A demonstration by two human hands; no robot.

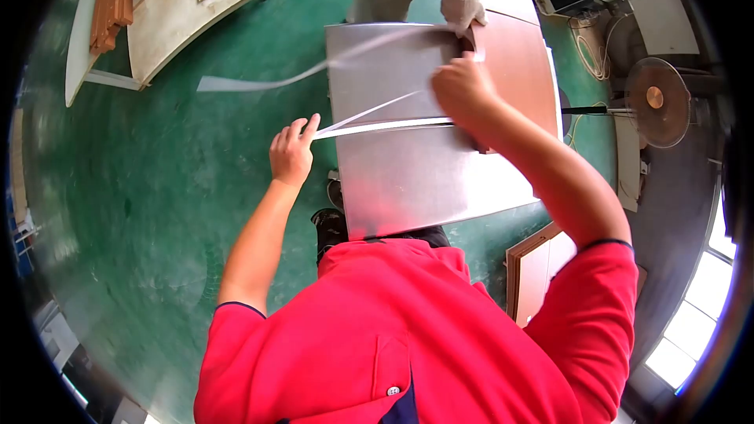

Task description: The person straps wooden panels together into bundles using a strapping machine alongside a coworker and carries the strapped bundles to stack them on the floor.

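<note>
My left hand (291, 149) is at the left edge of the metal-topped table (408, 177), its fingers closed on the end of a white strip (377, 126). That strip runs across the metal top to the right. My right hand (463, 86) is closed and blurred above the right part of the table, by a brown panel (518, 71); what it grips is too smeared to make out. A second pale strip (251, 85) trails through the air to the left, blurred by motion.
A co-worker's gloved hand (463, 8) is at the table's far side, close to my right hand. A fan (657, 99) stands at the right. Brown panels (525, 279) lean below the table's right side. A rack (177, 23) stands at the upper left.
</note>
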